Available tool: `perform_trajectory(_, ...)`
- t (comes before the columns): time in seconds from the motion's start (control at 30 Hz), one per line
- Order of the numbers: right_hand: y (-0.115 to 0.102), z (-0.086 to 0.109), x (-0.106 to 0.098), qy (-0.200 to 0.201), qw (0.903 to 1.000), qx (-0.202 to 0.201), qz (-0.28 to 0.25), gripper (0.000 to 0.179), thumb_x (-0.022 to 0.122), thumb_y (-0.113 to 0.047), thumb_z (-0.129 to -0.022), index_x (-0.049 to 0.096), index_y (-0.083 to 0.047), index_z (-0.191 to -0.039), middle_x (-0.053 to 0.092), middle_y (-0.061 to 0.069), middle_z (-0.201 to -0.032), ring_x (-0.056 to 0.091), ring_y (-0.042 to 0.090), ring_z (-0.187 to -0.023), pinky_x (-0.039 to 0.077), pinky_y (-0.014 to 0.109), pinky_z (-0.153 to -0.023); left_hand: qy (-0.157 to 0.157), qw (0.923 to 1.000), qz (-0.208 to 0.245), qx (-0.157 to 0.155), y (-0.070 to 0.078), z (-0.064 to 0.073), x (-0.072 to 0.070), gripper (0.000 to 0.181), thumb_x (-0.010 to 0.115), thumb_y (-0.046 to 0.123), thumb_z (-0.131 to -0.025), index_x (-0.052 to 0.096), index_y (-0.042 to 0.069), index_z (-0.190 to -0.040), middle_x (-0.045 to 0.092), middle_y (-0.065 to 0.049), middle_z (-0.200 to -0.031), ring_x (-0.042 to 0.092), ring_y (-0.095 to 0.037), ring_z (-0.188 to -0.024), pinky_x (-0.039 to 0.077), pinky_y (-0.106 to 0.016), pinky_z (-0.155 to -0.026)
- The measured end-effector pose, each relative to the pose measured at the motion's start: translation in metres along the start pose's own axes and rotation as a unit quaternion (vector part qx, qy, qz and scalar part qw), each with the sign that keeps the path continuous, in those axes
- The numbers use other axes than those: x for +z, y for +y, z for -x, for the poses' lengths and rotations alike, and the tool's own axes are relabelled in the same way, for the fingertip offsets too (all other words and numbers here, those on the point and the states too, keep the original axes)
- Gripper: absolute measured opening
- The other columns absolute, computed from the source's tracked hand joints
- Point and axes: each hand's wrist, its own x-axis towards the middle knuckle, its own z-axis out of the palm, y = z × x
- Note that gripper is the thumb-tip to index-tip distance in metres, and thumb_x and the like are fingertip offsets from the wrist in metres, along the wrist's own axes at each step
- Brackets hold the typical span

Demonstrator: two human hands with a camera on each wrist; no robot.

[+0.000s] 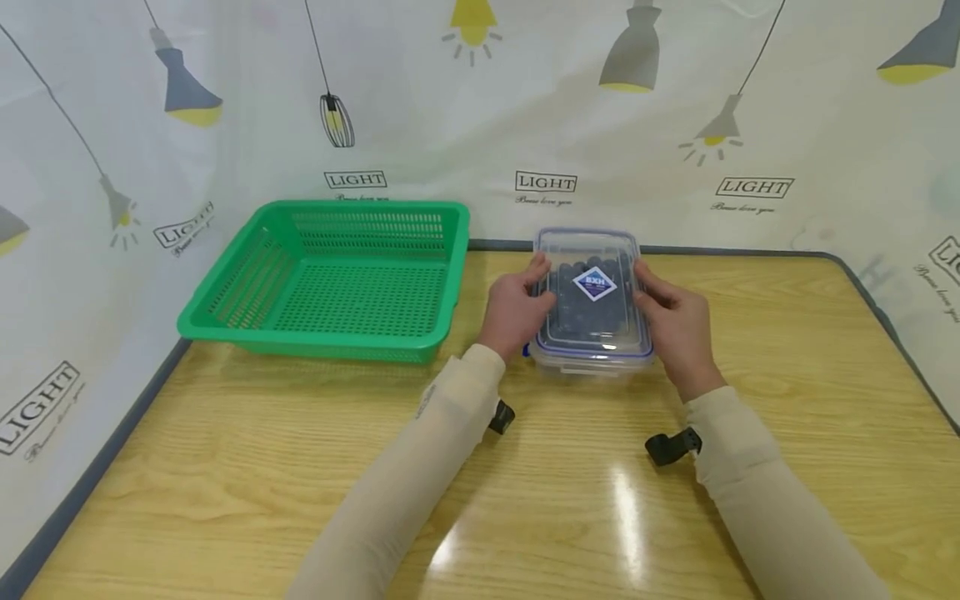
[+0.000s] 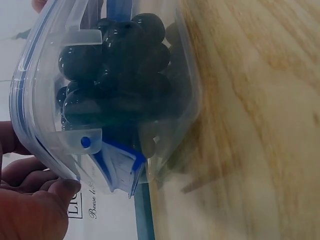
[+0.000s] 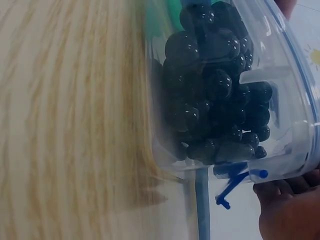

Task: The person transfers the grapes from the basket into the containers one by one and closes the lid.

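A clear plastic food container stands on the table, holding several dark, round, glossy fruits that look like grapes. Its clear lid has a blue seal and a diamond-shaped label. At the left edge of the lid, my left hand grips with thumb and fingers. My right hand holds the opposite edge, fingertips right at the rim. Near the left hand, a blue-sealed latch juts away from the wall. Another latch sticks out in the right wrist view.
To the left, a green perforated plastic basket sits on the wooden table. A white curtain printed with lamps hangs behind the table, whose dark edge runs just beyond the container.
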Motion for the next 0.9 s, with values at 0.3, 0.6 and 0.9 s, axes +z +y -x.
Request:
perform_trajectory(0.3,0.005,0.000,0.002,-0.011,0.9999,0.006,-0.001,0.037,0.059,-0.004,-0.098,0.055,-0.006,-0.135,0.051,0.003,-0.140,0.045,0.015,-0.132,0.038,0.026,-0.103,-0.003,0.9982,-0.057,-0.020,0.001,-0.001,-0.002,0.048,0.063,0.006,-0.090,0.054,0.006,-0.138,0.042,0.004,-0.148,0.036,-0.017,-0.138,0.033,-0.027,-0.107)
perform_trajectory(0.6,0.007,0.005,0.005,-0.002,0.9990,-0.031,0.033,0.037,0.054,-0.005,-0.101,0.052,-0.008,-0.138,0.047,0.002,-0.144,0.042,0.015,-0.134,0.037,0.027,-0.104,-0.010,0.9978,-0.066,0.000,0.001,0.002,-0.002,0.046,0.060,0.007,-0.091,0.055,0.004,-0.137,0.042,0.003,-0.149,0.036,-0.012,-0.137,0.033,-0.024,-0.106)
perform_trajectory(0.9,0.003,0.011,0.006,-0.005,0.9954,0.026,0.092,0.043,0.042,-0.016,-0.106,0.035,-0.006,-0.148,0.035,0.005,-0.152,0.033,0.022,-0.139,0.030,0.039,-0.110,-0.023,0.9969,-0.075,0.004,0.002,0.001,-0.001,0.046,0.059,0.010,-0.092,0.054,0.004,-0.138,0.041,0.002,-0.150,0.035,-0.016,-0.138,0.044,-0.023,-0.087)
